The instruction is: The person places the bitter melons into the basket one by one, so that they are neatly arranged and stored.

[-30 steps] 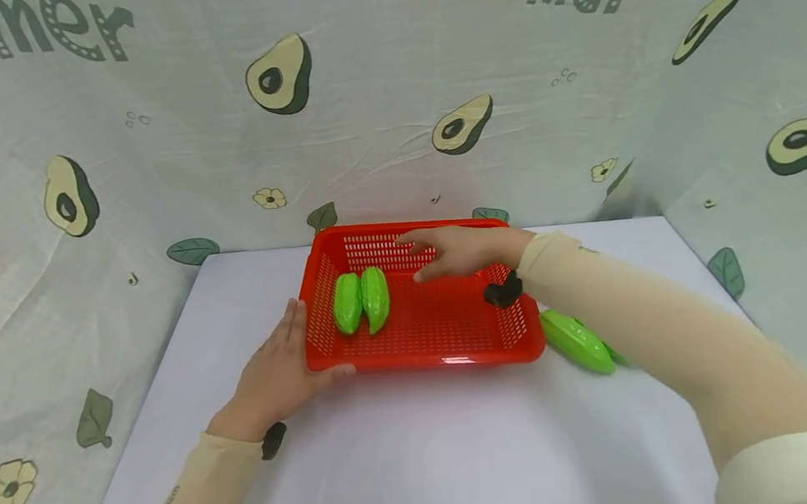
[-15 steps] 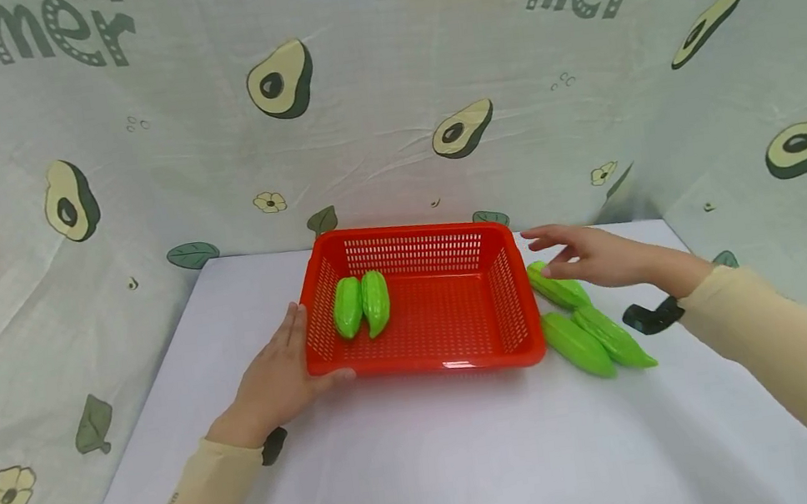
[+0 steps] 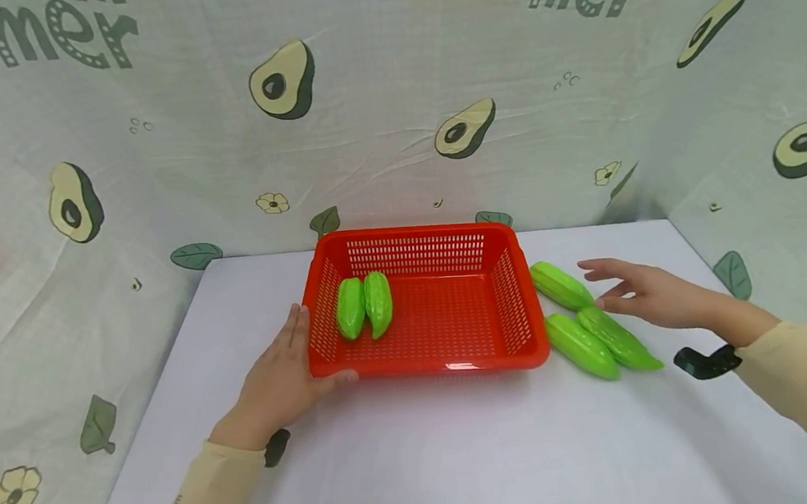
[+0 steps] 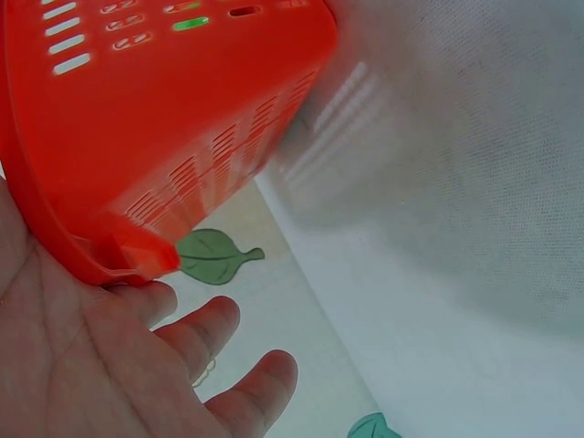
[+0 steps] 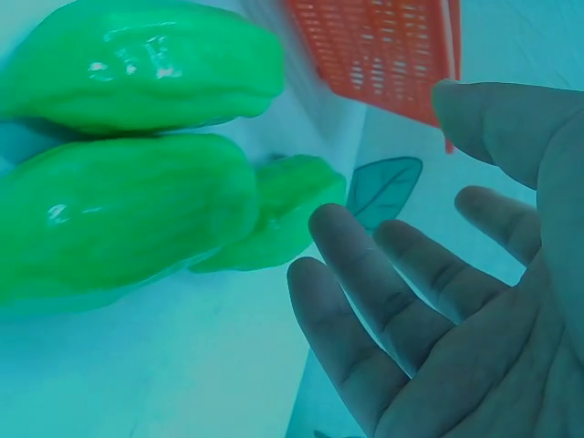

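Observation:
In the head view, a red plastic basket [image 3: 450, 322] with slotted walls stands on the white table. Two green, ridged, gourd-like vegetables [image 3: 351, 309] lie side by side at its left end. My left hand [image 3: 276, 381] rests against the basket's left front corner, fingers along the side and thumb at the front rim. The left wrist view shows the rim [image 4: 55, 237] against the palm, fingers loosely extended. My right hand [image 3: 651, 295] hovers right of the basket, fingers apart and holding nothing. Beside it lie three more such vegetables [image 3: 583, 346], also large in the right wrist view [image 5: 119, 219].
The white table [image 3: 430, 467] runs in front of the basket and to both sides. Behind and beside it hangs a pale cloth [image 3: 365, 63] printed with avocados and leaves. The three loose vegetables lie close to the basket's right wall.
My right hand has moved from above the basket rightward, out past its right wall, to the loose vegetables. My left hand and the two vegetables in the basket have stayed in place.

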`<state>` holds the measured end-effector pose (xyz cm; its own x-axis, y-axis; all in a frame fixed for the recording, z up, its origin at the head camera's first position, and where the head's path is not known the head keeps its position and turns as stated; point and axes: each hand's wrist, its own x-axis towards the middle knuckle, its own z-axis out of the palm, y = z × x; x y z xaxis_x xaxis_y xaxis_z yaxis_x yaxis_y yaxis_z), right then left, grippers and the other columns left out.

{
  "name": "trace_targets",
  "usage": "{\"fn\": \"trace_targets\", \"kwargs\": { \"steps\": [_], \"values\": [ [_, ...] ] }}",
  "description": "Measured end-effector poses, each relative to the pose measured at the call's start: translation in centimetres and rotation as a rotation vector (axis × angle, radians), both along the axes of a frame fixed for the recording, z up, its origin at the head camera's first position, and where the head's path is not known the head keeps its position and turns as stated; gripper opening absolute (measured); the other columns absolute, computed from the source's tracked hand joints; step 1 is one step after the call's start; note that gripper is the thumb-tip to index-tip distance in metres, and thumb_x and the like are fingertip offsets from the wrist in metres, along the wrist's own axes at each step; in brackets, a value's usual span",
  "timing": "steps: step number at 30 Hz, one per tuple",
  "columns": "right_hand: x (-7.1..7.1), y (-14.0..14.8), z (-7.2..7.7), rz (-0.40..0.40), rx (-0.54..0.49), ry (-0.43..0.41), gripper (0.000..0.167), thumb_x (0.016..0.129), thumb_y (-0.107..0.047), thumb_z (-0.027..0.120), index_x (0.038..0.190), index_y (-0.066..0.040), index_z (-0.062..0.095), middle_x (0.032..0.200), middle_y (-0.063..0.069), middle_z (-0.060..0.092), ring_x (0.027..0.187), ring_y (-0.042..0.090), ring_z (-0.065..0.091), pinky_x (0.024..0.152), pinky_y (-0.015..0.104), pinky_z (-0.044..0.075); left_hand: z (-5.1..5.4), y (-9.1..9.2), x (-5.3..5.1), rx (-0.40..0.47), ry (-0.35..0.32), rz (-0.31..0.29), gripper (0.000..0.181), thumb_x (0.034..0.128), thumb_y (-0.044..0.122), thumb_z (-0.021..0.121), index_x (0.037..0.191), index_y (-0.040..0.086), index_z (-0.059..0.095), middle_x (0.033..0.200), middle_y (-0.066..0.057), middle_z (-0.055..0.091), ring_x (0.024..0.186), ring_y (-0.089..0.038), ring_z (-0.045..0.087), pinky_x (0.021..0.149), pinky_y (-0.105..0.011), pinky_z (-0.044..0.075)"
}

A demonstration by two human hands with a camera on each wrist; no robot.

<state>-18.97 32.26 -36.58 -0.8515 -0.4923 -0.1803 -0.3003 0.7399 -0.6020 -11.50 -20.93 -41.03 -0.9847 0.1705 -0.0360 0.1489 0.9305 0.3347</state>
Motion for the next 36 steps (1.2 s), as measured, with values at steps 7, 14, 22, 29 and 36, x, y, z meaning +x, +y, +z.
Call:
{"fn": "trace_targets", "kwargs": {
  "steps": [7, 14, 22, 29, 36],
  "values": [
    [0.7, 1.1, -1.1, -0.034, 0.077, 0.007, 0.067, 0.097, -0.018, 0.067, 0.154, -0.012, 0.034, 0.145, 0.026, 0.045, 0.114, 0.041, 0.059, 0.080, 0.047, 0.058, 0.1, 0.0, 0.2, -0.009, 0.027, -0.008, 0.131, 0.0747, 0.087, 0.052, 0.156, -0.007, 0.010, 0.162, -0.026, 0.013, 0.146, -0.044, 0.020, 0.109, -0.055, 0.036],
    [1.6, 1.9, -2.2, -0.040, 0.098, 0.009, 0.067, 0.096, -0.019, 0.068, 0.154, -0.011, 0.036, 0.147, 0.028, 0.041, 0.117, 0.046, 0.057, 0.083, 0.054, 0.056, 0.2, 0.1, 0.3, -0.008, 0.021, -0.002, 0.131, 0.0748, 0.086, 0.054, 0.156, -0.008, 0.010, 0.162, -0.026, 0.014, 0.146, -0.044, 0.020, 0.109, -0.056, 0.036],
    [2.0, 2.3, -3.8, -0.031, 0.103, 0.010, 0.069, 0.094, -0.021, 0.070, 0.154, -0.010, 0.037, 0.149, 0.029, 0.037, 0.118, 0.050, 0.055, 0.084, 0.054, 0.056, 0.5, 0.2, 0.4, -0.001, 0.008, 0.004, 0.130, 0.0758, 0.083, 0.057, 0.156, -0.008, 0.010, 0.162, -0.026, 0.013, 0.146, -0.044, 0.020, 0.110, -0.056, 0.034],
    [2.3, 2.1, -4.7, -0.023, 0.099, 0.011, 0.069, 0.093, -0.021, 0.073, 0.152, -0.008, 0.039, 0.148, 0.030, 0.039, 0.113, 0.050, 0.058, 0.081, 0.051, 0.057, 0.6, 0.2, 0.5, 0.002, 0.004, 0.008, 0.129, 0.0760, 0.083, 0.057, 0.156, -0.008, 0.010, 0.162, -0.026, 0.013, 0.146, -0.044, 0.019, 0.109, -0.056, 0.035],
    [2.4, 1.9, -5.4, -0.007, 0.149, 0.034, 0.072, 0.089, -0.020, 0.076, 0.151, -0.011, 0.040, 0.147, 0.029, 0.042, 0.111, 0.048, 0.059, 0.085, 0.055, 0.055, 0.6, 0.2, 0.4, 0.004, 0.007, 0.007, 0.129, 0.0758, 0.083, 0.057, 0.156, -0.007, 0.010, 0.162, -0.025, 0.012, 0.146, -0.044, 0.020, 0.109, -0.056, 0.035]
  ]
}}
